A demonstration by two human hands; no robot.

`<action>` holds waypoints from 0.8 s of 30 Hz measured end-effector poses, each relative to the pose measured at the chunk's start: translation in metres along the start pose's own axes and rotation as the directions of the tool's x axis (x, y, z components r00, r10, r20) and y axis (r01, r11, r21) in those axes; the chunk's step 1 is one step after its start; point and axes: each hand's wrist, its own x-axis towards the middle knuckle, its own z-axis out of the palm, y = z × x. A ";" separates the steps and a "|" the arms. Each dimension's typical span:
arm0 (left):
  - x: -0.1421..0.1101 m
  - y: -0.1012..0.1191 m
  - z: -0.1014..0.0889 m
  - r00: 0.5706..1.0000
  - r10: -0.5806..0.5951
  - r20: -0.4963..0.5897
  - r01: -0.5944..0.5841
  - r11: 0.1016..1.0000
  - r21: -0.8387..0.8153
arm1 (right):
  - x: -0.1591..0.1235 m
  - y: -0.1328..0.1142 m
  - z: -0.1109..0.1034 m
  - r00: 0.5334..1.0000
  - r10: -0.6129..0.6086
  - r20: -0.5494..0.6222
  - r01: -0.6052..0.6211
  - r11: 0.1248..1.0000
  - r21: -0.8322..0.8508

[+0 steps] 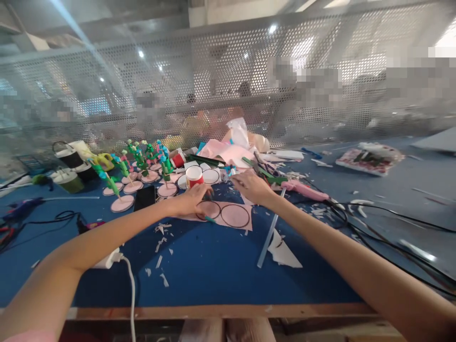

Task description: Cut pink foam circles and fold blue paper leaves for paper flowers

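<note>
Left hand [194, 195] pressed flat on pink sheet [228, 214]; right hand [251, 186] released, empty. Thin, floppy, probably light; best lifted by edge.

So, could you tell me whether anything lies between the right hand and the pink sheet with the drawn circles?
Nothing visible does. The right hand hovers just beyond the far edge of the pink sheet with two drawn circles, only blue table between them. The left hand already rests on the sheet's left circle.
</note>
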 end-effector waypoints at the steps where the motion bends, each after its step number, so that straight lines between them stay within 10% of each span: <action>1: 0.002 0.001 -0.001 1.000 -0.011 0.003 0.011 1.000 0.023 | 0.000 -0.001 0.005 0.999 -0.009 0.054 0.014 0.995 -0.102; 4: 0.005 0.005 -0.002 0.995 -0.072 0.074 0.073 0.997 -0.003 | -0.002 -0.004 0.015 0.992 -0.026 0.121 0.057 0.965 -0.257; 8: 0.008 0.010 -0.012 0.988 -0.071 0.139 0.083 0.993 -0.079 | -0.003 -0.001 0.012 0.994 -0.064 -0.090 0.032 0.948 -0.316; 14: 0.009 0.009 -0.033 0.951 0.151 0.270 -0.020 0.901 -0.434 | -0.005 0.005 -0.009 0.959 -0.006 -0.283 -0.105 0.921 -0.376; 17: 0.006 0.000 -0.033 0.858 0.221 0.463 0.108 0.804 -0.584 | -0.008 0.003 -0.011 0.995 0.016 -0.097 -0.055 0.908 -0.415; 20: 0.001 -0.014 -0.021 0.937 0.134 0.322 0.193 0.570 -0.798 | -0.010 -0.003 -0.004 0.967 -0.136 0.217 0.212 0.900 -0.381; 24: -0.006 -0.032 0.000 0.987 -0.061 0.147 0.158 0.315 -0.936 | -0.014 -0.017 0.011 0.916 -0.225 0.332 0.333 0.888 -0.316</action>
